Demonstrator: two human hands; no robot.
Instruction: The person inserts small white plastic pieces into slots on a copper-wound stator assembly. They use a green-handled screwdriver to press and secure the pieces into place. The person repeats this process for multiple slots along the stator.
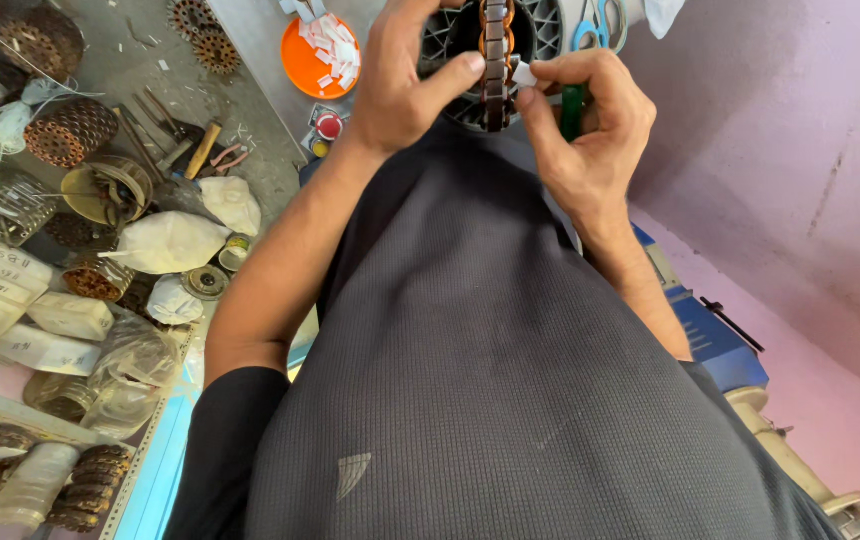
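Dark grey shirt [490, 380] fills foreground. Beyond it, left hand [405, 75] grips ring-shaped motor stator [495, 65], thumb pressed on laminated edge, fingers curled behind. Right hand [585, 125] pinches small white paper slip [524, 73] against stator, other fingers closed round green tool handle [572, 108]. Farther off: orange dish [322, 55] of white slips, copper-wound coils [70, 130] scattered over bench, blue-handled scissors [595, 25].

1. Only 1 camera is recording, sitting on the person's head.
2. It is looking steeply down the grey shirt [490, 350], so the floor is appearing at the top of the frame.
3. It is staying close: both raised hands are filling the upper middle.
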